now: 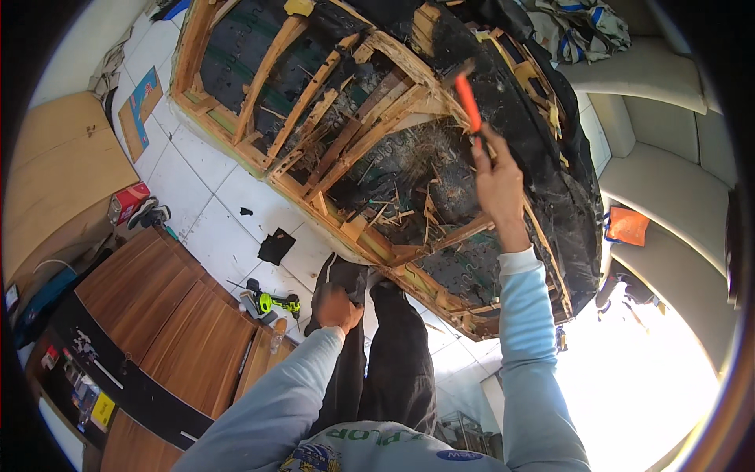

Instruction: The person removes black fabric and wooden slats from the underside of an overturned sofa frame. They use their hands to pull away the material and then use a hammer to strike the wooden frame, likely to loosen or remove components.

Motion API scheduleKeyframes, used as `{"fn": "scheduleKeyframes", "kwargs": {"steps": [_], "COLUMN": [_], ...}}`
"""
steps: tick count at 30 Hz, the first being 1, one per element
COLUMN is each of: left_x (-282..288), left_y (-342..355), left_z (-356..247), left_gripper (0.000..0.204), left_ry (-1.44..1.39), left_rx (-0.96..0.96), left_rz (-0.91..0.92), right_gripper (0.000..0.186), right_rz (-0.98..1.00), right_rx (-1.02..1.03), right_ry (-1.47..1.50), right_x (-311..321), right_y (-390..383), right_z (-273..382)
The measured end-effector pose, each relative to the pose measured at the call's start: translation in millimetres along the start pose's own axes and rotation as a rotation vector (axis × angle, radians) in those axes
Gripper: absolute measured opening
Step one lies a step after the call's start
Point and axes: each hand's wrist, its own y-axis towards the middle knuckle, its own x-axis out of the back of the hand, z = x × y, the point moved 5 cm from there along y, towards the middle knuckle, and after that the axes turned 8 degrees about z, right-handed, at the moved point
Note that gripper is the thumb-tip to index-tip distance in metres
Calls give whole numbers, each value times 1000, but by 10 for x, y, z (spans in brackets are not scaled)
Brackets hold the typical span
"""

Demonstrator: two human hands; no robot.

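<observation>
My right hand (501, 189) grips a hammer (469, 102) by its orange and black handle. The dark hammer head is up by a wooden rail at the far side of an upturned sofa frame (370, 153). Stripped to bare timber, this frame shows slats, zigzag springs and black fabric, with splintered wood (393, 212) scattered inside. Lower and to the left, my left hand (340, 309) is closed in front of my left leg. What its fingers hold, if anything, is hidden. My legs stand against the frame's near edge.
A green cordless drill (273, 301) lies on the tiled floor beside a wooden cabinet (165, 315). Near it is a black scrap (277, 246). Cardboard (141, 110) lies at the far left. A beige sofa (668, 165) lines the right side.
</observation>
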Motion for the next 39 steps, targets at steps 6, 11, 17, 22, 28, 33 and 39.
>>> {"fn": "scheduleKeyframes", "kwargs": {"steps": [6, 11, 17, 22, 28, 33, 39], "left_x": [-100, -82, -217, -262, -238, -276, -263], "left_y": [-17, -58, -34, -54, -88, -81, -117], "left_z": [-9, -45, -62, -82, -147, -151, -212], "left_gripper": [60, 54, 57, 59, 58, 60, 66], "left_ry": [9, 29, 34, 48, 59, 59, 44], "left_rx": [-34, -21, 3, -3, 13, 5, 16], "left_rz": [-41, -33, -27, -42, -24, -49, -31], "right_gripper": [40, 40, 39, 39, 36, 41, 43], "right_rz": [121, -97, 118, -248, -203, -33, -214], "right_rx": [-61, -58, 10, 9, 79, 0, 28], "right_ry": [4, 305, 63, 159, 190, 36, 272], "right_x": [-131, 114, -68, 44, 270, 49, -28], "right_y": [-102, -291, -258, -371, -173, -93, 14], "right_z": [-327, -95, -366, -360, -425, -481, -93]}}
